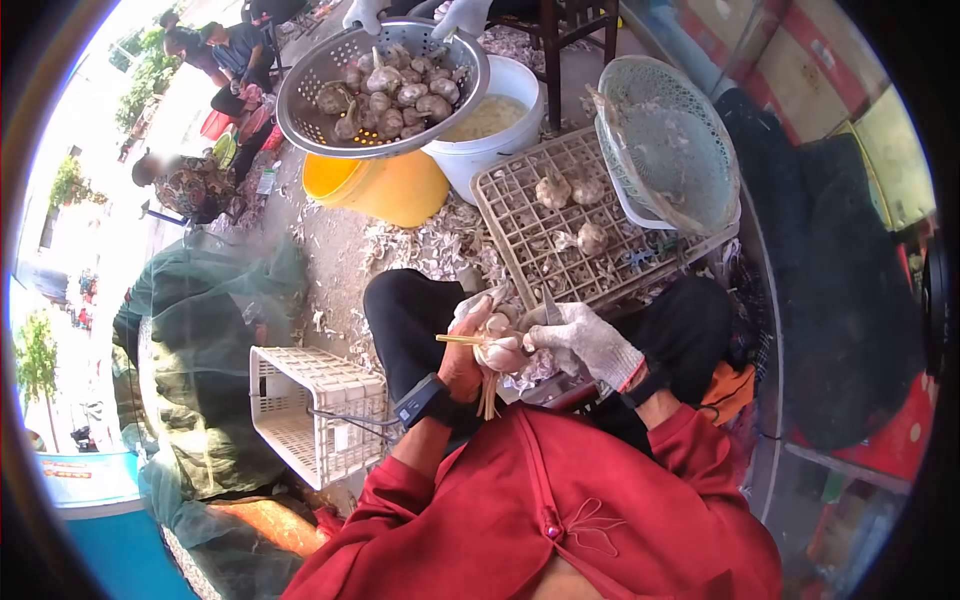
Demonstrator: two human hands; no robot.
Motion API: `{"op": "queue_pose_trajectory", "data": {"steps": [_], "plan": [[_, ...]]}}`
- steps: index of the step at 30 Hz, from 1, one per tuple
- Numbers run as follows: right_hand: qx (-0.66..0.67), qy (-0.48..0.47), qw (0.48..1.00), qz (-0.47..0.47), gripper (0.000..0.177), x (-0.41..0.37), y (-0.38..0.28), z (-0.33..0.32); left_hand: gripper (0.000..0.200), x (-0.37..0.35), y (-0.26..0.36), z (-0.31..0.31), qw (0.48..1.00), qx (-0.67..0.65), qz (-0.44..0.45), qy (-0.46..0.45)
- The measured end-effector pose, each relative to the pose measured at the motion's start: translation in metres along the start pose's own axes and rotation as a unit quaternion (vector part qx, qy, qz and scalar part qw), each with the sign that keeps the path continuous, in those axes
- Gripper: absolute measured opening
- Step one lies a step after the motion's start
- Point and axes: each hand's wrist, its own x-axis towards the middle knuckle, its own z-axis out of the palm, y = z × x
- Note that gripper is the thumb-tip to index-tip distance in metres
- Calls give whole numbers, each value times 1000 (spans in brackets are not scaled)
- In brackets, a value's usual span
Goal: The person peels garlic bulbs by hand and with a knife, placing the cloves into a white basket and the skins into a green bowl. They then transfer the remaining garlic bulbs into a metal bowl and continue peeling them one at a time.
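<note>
My left hand [464,352] is closed around a garlic bulb [503,354] with pale pinkish skin and a dry stalk, held above my lap. Close beside it on the right, my right hand [588,345], in a whitish knitted glove, has its fingers closed on a small knife. The knife's narrow grey blade [549,305] points up and away from me; its handle is hidden in the glove. Loose peel lies below the bulb.
Ahead, another person's gloved hands [463,17] touch a metal colander [290,100] of garlic bulbs. Near it stand a yellow bucket [400,192] and a white bucket [530,105]. A plastic crate [500,215] carries several bulbs and a mesh basket [715,130]. A white crate [335,375] sits at left.
</note>
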Motion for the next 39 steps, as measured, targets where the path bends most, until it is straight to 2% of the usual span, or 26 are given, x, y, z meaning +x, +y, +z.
{"op": "queue_pose_trajectory", "data": {"steps": [2,3,4,6,8,9,10,12,13,14,16,18,20,21,23,24,26,29,30,31,32,33,34,36,38,39], "plan": [[-29,19,999,8,26,2,-1,1,35,3,1,-3,998,56,8,16],[-12,35,999,-2,26,4,-2,3,34,6,8,-11,997,5,-41,-63],[6,52,999,-11,26,6,-2,4,34,9,7,-17,997,4,-47,-65],[4,64,998,-23,23,7,-2,2,36,14,4,-23,998,21,24,46],[46,84,995,-17,19,10,2,-4,40,20,2,-18,999,-3,34,-2],[-18,101,990,-98,17,19,11,-7,41,29,0,-22,1000,-12,16,14],[-18,102,990,-96,17,18,7,-4,41,36,-1,-29,999,-21,-1,31],[-93,214,969,-76,16,18,-6,4,43,43,-3,-36,999,-38,-10,2],[-218,240,940,-105,17,22,-9,3,44,44,-4,-33,999,-40,-13,18],[-218,239,940,-105,17,26,-9,0,45,44,-4,-32,998,-42,-17,34],[-185,215,954,-95,18,33,-1,-8,44,49,-2,-44,997,-63,-25,44],[-150,219,959,-98,15,33,0,-8,40,55,1,-52,997,-69,-20,-14],[-22,175,980,-88,20,26,-16,0,38,59,1,-47,997,-77,7,22],[-37,159,984,-72,24,29,-11,-8,38,64,1,-55,995,-100,1,-1],[26,244,967,-68,25,25,-6,-16,39,67,7,-41,992,-123,30,-4],[60,277,956,-72,26,20,-7,-28,39,71,9,-52,984,-156,19,-80],[135,352,921,-101,33,10,-19,-53,41,70,14,-49,977,-187,17,-105],[274,383,870,-148,39,-4,-35,-98,36,75,21,-54,966,-210,6,-150],[291,388,859,-163,42,-9,-41,-105,36,75,20,-52,966,-211,4,-150],[270,394,862,-170,53,-12,-44,-108,37,74,19,-49,973,-200,40,-110],[270,396,860,-172,53,-11,-48,-110,40,74,17,-45,977,-188,75,-71],[301,401,849,-169,53,-8,-54,-108,38,62,22,-21,967,-237,56,-69],[333,404,836,-165,54,-5,-59,-108,38,64,20,-28,968,-235,53,-70],[356,405,831,-137,53,6,-57,-128,38,71,18,-49,982,-164,64,-68],[402,419,803,-129,46,21,-50,-158,37,55,22,-27,977,-195,61,-66],[388,441,798,-139,39,31,-38,-180,38,55,23,-21,978,-187,95,-2]]}}
